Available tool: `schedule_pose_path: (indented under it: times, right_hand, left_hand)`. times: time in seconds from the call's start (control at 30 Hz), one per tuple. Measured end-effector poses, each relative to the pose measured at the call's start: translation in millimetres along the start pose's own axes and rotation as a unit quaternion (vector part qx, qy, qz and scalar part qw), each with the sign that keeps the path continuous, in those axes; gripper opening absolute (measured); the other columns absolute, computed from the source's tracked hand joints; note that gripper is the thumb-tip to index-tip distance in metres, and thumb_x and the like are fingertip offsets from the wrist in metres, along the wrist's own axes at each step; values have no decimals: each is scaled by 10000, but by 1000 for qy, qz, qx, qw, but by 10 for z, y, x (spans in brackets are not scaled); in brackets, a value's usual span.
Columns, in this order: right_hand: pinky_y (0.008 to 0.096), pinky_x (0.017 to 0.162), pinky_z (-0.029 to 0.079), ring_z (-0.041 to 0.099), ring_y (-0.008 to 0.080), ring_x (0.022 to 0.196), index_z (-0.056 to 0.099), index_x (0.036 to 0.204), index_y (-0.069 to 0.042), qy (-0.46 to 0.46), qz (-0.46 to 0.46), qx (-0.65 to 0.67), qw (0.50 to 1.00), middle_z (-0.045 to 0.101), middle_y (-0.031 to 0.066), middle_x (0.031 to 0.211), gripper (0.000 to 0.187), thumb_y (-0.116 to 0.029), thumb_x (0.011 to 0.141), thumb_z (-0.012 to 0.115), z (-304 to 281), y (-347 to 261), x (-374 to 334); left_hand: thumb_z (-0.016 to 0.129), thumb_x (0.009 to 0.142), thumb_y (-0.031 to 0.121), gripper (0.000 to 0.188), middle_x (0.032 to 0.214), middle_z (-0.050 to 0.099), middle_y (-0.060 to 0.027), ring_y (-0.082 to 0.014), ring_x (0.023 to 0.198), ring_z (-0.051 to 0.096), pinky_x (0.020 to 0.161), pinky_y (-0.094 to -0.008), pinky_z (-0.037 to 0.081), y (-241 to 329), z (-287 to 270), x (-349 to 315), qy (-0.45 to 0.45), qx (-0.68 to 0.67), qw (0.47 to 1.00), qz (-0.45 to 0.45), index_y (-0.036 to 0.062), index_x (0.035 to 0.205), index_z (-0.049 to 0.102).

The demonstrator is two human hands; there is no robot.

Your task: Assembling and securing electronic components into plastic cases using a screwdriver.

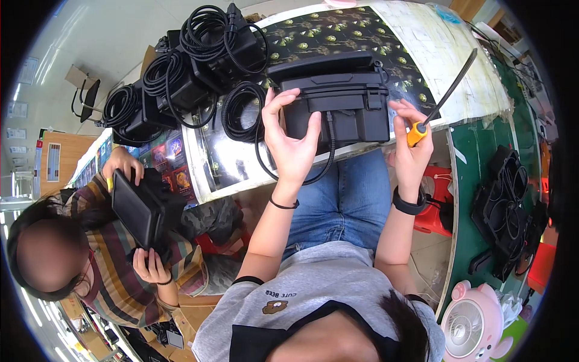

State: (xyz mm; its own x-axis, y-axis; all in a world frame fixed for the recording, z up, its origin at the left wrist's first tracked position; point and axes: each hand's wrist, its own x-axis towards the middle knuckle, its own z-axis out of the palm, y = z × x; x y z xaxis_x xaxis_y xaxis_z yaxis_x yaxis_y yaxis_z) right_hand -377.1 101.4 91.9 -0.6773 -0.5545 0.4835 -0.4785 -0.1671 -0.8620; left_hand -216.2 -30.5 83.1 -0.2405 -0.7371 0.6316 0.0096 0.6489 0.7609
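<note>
A black plastic case [353, 99] with side latches rests at the near edge of the table, its lid raised at the back. My left hand [291, 142] grips its left front corner, thumb on the front wall and fingers curled by the seam. A black corrugated cable [331, 142] comes out of the front and loops left under my wrist into a coil [236, 117]. Beside the case's right end, my right hand [412, 151] is closed on the orange-yellow handle of a screwdriver [449, 87]. Its long dark shaft points up and away to the right.
More black cases with coiled cables [208, 36] crowd the table's far left. At left, a co-worker in a striped top holds another black case [136, 205]. To my right, a green table [473, 157] bears black parts [503, 205] and a pink fan [467, 326].
</note>
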Motion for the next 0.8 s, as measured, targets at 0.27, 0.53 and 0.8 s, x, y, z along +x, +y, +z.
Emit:
schedule_pose_path:
  times: [0.27,0.53,0.8]
  right_hand:
    - [417,1049,418,568,293,1251,661,1048,-66,12,-25,-73,997,717,76,1074,136,-164,954,674,140,-65,33]
    - [379,1042,428,589,245,1218,596,1128,-33,-31,100,179,978,688,135,1134,179,-124,978,633,-9,-100,67]
    - [407,1164,303,457,281,1383,618,1225,-35,-127,-3,134,983,640,158,1313,284,-148,966,649,-11,-194,159]
  left_hand:
    - [750,778,-33,573,1239,601,-112,-277,1326,467,1197,-447,250,24,-51,-72,-18,72,997,-1,38,1288,500]
    - [759,763,-56,466,1236,614,-121,-315,1367,435,1215,-496,209,13,-41,-202,8,14,999,38,59,1151,528]
    - [754,760,-62,474,1210,625,-122,-276,1292,510,1218,-503,203,39,-8,-165,10,7,999,32,54,1159,527]
